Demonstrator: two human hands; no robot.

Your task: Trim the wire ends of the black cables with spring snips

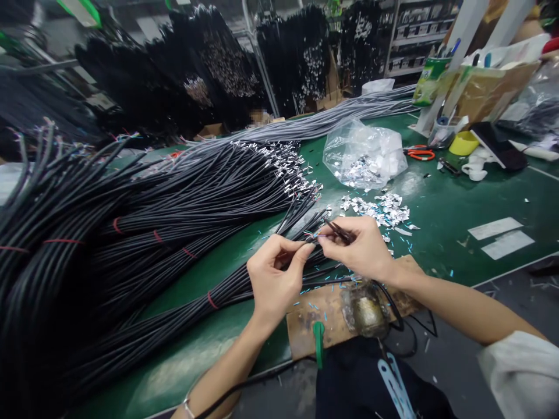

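My left hand (274, 276) pinches the end of a thin black cable (301, 233) over the green table (454, 203), fingers closed on it. My right hand (360, 247) meets it from the right, fingers closed around dark tweezers (338, 231) whose tip touches the cable's end. Both hands work just in front of a big pile of black cables (174, 198) whose ends carry small silver clips (288, 166). A heap of loose silver clips (378, 208) lies just behind my right hand.
A clear plastic bag of silver clips (364, 154) lies behind the heap. A brown board with a metal pot (367, 311) sits at the table's near edge. Orange scissors (420, 153), a yellow bowl (463, 142), boxes and more cable bundles (297, 52) fill the back.
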